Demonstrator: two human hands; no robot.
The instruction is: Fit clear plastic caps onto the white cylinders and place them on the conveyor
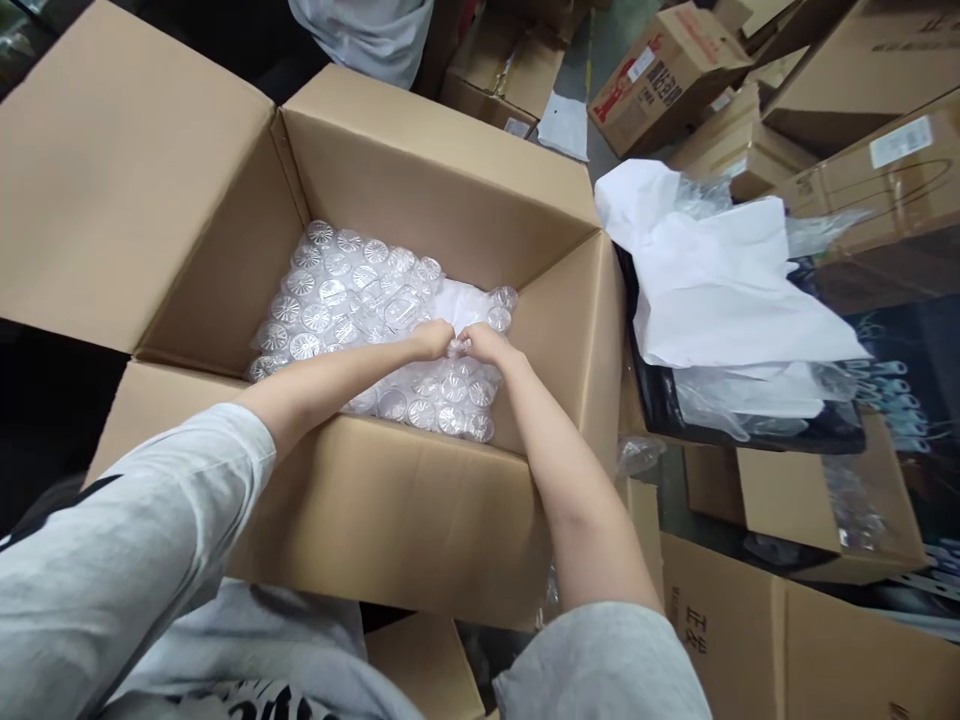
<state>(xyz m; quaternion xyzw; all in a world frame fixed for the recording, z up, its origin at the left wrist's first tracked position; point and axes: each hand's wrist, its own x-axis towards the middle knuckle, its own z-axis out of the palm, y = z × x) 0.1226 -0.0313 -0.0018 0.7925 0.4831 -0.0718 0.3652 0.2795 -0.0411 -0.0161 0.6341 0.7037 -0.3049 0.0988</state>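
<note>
A large open cardboard box (420, 520) stands before me with its flaps folded out. Inside it lie rows of clear, ribbed plastic items (315, 318), packed close together. Both my hands reach into the box and meet over the right part of the rows. My left hand (435, 340) and my right hand (481, 343) are closed on a small clear plastic piece (458, 347) between them; its full shape is hidden by the fingers. Just behind my hands, a white sheet (459, 305) shows among the items.
White sheets and clear film (735, 290) lie on a black surface (787, 435) to the right. More cardboard boxes (660, 80) stand at the upper right and lower right. Beyond the box, part of a person (367, 35) in a light garment shows.
</note>
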